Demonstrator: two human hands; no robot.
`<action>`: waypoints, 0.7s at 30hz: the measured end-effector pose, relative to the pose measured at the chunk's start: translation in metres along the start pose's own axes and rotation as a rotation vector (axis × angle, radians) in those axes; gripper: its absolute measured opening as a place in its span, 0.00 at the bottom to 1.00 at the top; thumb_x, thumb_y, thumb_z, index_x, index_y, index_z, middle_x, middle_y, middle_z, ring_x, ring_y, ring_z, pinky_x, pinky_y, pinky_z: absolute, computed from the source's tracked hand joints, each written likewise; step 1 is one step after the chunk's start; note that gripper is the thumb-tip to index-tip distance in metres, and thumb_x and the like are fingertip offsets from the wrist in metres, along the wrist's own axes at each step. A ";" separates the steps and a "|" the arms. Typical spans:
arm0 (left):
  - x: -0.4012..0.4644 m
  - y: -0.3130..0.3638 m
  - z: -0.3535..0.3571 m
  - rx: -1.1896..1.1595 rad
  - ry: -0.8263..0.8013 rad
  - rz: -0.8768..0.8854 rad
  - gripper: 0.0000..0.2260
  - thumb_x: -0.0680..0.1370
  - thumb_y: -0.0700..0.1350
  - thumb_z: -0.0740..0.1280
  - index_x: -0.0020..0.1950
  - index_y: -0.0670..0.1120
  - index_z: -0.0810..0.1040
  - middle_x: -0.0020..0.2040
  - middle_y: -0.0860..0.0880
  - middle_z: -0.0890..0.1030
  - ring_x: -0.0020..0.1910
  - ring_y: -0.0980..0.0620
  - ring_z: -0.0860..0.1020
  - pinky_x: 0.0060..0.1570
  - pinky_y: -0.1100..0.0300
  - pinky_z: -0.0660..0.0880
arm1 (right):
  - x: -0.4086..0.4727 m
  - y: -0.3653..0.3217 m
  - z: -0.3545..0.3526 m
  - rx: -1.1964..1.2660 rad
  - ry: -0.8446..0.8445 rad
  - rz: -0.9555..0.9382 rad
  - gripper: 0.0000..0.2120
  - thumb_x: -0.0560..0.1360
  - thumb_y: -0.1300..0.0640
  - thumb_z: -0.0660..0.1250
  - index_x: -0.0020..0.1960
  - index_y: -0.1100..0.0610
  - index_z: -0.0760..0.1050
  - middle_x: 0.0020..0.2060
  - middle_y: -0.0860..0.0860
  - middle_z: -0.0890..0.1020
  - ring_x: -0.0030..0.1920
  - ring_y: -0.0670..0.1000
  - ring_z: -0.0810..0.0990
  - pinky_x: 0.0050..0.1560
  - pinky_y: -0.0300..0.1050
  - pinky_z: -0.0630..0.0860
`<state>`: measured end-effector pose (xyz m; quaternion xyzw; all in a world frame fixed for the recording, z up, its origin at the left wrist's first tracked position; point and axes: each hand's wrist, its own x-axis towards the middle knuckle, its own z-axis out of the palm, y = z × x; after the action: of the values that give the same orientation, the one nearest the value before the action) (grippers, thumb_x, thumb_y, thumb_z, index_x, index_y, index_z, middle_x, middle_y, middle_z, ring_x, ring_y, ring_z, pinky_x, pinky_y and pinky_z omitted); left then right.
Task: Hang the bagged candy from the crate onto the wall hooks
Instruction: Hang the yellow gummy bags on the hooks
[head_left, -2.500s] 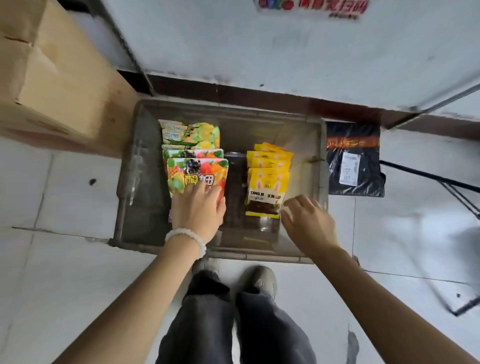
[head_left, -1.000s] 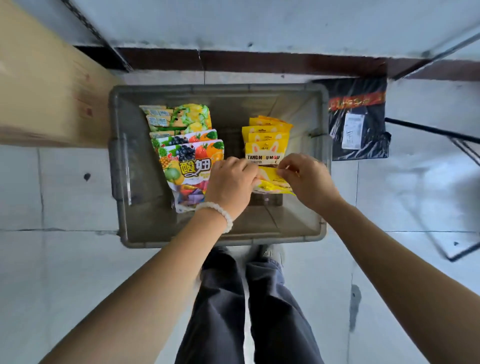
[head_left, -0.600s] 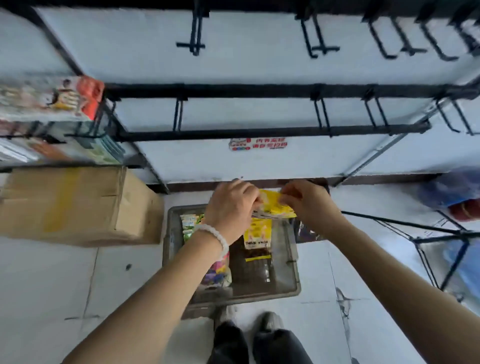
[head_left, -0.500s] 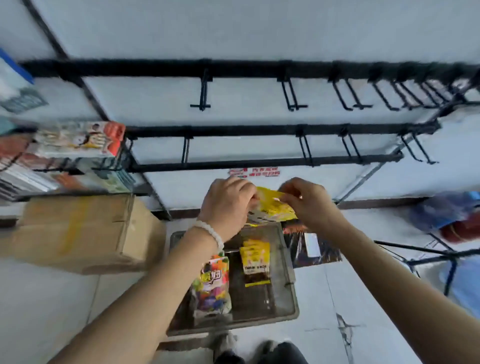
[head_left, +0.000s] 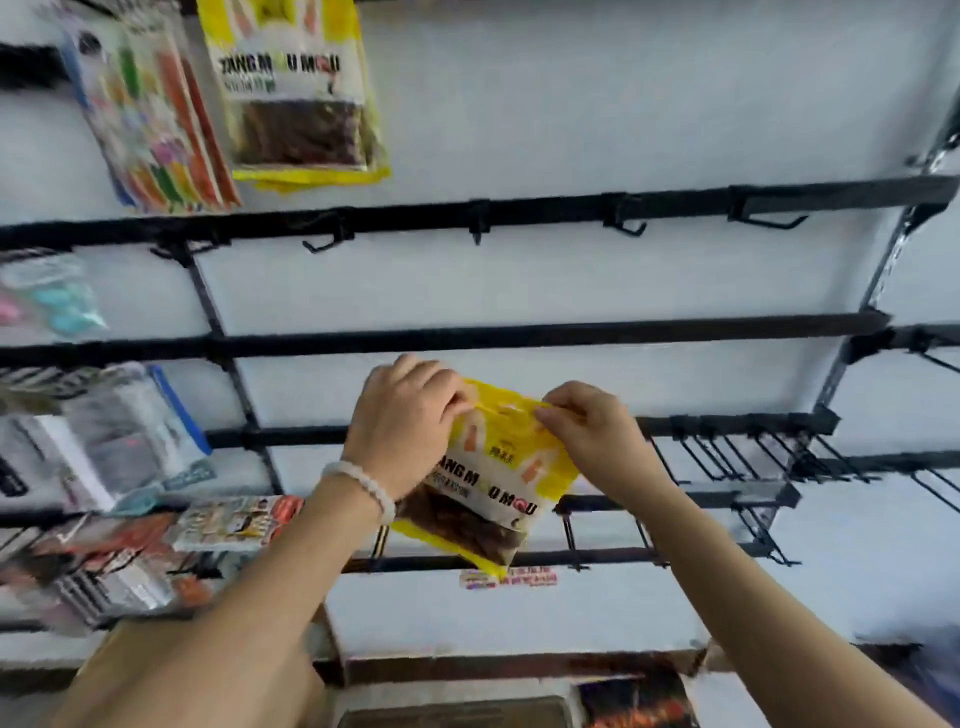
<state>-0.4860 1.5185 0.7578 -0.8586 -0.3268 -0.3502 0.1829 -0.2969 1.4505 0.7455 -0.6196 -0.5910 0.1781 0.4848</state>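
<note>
Yellow candy bag (head_left: 493, 467) pinched at its top corners by left hand (head_left: 402, 415) and right hand (head_left: 584, 431); judgement: keep top taut, align hang-hole with bare hook (head_left: 478, 231) above.

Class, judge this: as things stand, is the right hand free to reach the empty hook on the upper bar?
Probably not yet: the right hand pinches the yellow candy bag with the left hand, well below the empty hook; nothing blocks the path.

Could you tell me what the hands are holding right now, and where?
Both hands pinch the yellow candy bag at its top edge: left hand, right hand.
</note>
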 end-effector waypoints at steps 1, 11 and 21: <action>0.010 0.004 -0.006 0.008 0.015 -0.015 0.14 0.75 0.52 0.57 0.42 0.48 0.80 0.41 0.53 0.81 0.44 0.48 0.76 0.42 0.54 0.72 | 0.009 -0.005 -0.009 0.033 0.015 -0.022 0.06 0.75 0.55 0.66 0.38 0.49 0.74 0.33 0.44 0.79 0.36 0.42 0.75 0.36 0.35 0.70; 0.098 0.037 -0.051 0.014 0.177 -0.190 0.03 0.74 0.42 0.69 0.41 0.45 0.77 0.41 0.50 0.80 0.42 0.48 0.76 0.40 0.57 0.70 | 0.083 -0.073 -0.094 0.137 0.022 -0.337 0.03 0.76 0.55 0.64 0.45 0.54 0.74 0.34 0.47 0.76 0.28 0.36 0.75 0.29 0.26 0.68; 0.164 -0.011 -0.115 0.169 0.218 -0.157 0.06 0.76 0.47 0.64 0.46 0.45 0.77 0.45 0.50 0.81 0.47 0.48 0.76 0.47 0.52 0.70 | 0.141 -0.156 -0.099 0.021 0.198 -0.501 0.08 0.76 0.54 0.64 0.50 0.56 0.78 0.41 0.47 0.76 0.41 0.45 0.73 0.37 0.33 0.69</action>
<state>-0.4607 1.5349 0.9559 -0.7690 -0.3994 -0.4256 0.2607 -0.2717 1.5129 0.9676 -0.4632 -0.6737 -0.0028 0.5758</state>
